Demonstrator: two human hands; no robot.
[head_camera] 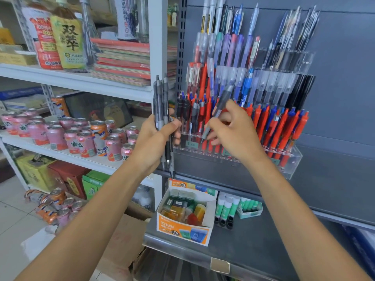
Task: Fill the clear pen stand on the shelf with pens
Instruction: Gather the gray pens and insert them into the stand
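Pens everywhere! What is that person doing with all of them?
A person is filling the clear pen stand on the shop shelf. Their left hand grips a bunch of dark pens, held upright just left of the stand. Their right hand pinches one grey pen, tilted with its tip pointing down at the front row. The stand holds many pens, with lots of red pens in front.

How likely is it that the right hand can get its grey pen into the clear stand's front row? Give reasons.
Probably yes: the right hand is directly before the clear pen stand, grey pen tip angled down toward its front row, nothing between.
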